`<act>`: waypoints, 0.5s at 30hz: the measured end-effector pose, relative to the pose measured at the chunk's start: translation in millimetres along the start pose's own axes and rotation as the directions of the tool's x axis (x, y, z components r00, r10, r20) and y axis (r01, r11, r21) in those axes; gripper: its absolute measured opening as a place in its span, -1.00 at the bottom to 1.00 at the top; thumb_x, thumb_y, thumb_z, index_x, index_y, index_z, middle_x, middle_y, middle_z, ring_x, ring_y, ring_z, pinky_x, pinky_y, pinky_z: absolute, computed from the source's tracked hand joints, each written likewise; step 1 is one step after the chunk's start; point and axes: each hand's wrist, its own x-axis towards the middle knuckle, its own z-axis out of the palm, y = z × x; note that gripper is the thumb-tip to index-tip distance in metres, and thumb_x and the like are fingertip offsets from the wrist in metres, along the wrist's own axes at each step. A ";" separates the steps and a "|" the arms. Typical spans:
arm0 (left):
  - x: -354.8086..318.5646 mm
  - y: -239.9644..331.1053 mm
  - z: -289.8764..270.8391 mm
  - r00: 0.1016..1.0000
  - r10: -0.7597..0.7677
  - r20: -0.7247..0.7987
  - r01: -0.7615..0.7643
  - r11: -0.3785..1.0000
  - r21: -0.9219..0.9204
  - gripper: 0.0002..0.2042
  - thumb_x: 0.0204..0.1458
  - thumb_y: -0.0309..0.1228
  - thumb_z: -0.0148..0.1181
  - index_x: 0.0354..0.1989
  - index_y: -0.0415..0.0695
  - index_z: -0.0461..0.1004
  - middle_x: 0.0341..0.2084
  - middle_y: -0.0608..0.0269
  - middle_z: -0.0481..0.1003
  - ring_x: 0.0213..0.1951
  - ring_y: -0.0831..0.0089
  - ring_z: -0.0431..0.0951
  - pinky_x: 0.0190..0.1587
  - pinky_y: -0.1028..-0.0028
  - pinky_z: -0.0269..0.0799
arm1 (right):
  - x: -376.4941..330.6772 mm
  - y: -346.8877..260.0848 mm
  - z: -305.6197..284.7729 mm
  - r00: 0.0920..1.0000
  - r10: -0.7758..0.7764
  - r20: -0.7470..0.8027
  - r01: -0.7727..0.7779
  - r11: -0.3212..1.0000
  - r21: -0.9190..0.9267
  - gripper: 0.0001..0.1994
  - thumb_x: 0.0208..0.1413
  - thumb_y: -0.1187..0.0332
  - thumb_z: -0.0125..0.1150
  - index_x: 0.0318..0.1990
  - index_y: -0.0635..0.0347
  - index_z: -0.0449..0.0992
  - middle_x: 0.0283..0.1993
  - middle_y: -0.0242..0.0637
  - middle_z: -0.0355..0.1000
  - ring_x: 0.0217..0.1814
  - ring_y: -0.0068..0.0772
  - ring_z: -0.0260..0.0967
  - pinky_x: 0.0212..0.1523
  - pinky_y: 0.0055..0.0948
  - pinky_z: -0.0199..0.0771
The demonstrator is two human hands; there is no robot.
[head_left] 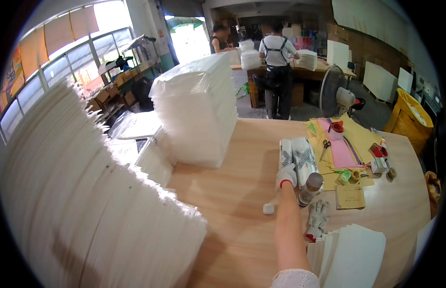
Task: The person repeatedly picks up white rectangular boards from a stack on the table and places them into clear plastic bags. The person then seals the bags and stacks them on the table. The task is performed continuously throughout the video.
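My right hand [287,176], in a white glove with a red cuff, reaches forward over the table. Its fingers close on the near end of a long white plastic-wrapped pack [286,151]; the fingertips are partly hidden. A second wrapped pack [304,158] with dark markings lies alongside. To the right of my wrist, a clear bottle with a grey-brown lid [311,188] leans. A small white rounded case [268,209] sits left of my forearm. Nearer me is a loose grey-white glove [318,218]. My left hand is out of view.
Tall stacks of white sheets [88,192] fill the left; a plastic-wrapped stack [196,113] stands behind them on the wooden table [242,192]. Scissors [325,149], yellow papers [362,134] and tape lie at right. White cards [357,257] lie near me. Beyond, a fan [334,91] and two people.
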 end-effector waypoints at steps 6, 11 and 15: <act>-53.4 -6.8 -22.0 0.999 -0.052 -0.012 0.052 0.998 -0.018 -0.63 0.10 -0.48 -0.10 0.12 -0.11 0.21 -0.01 0.22 0.35 -0.09 0.49 0.39 -0.03 0.49 0.35 | -110.0 -62.8 -39.6 0.986 0.121 -0.113 0.106 0.067 0.992 -0.44 -0.19 0.38 0.24 0.07 0.16 0.26 -0.16 -0.24 0.42 -0.17 -0.27 0.37 -0.21 -0.33 0.41; -103.6 -23.1 -41.3 0.992 -0.082 0.091 0.089 0.993 -0.074 -0.62 0.10 -0.48 -0.10 0.13 -0.10 0.20 0.00 0.22 0.35 -0.08 0.49 0.39 -0.03 0.49 0.35 | -244.8 -68.8 -53.9 0.991 -0.066 -0.120 0.077 -0.459 0.885 -0.30 -0.29 0.36 0.30 0.13 0.21 0.19 -0.10 -0.09 0.38 -0.02 -0.28 0.34 -0.04 -0.32 0.33; -148.5 -59.8 -58.7 0.948 -0.123 0.294 0.172 0.974 -0.147 -0.61 0.10 -0.49 -0.09 0.15 -0.10 0.19 0.01 0.22 0.35 -0.08 0.49 0.39 -0.03 0.49 0.35 | -386.8 -61.9 -27.9 0.909 0.216 -0.356 0.417 -0.447 0.792 -0.20 -0.28 0.41 0.30 0.21 0.31 0.07 0.08 -0.05 0.25 0.14 -0.24 0.21 0.10 -0.35 0.24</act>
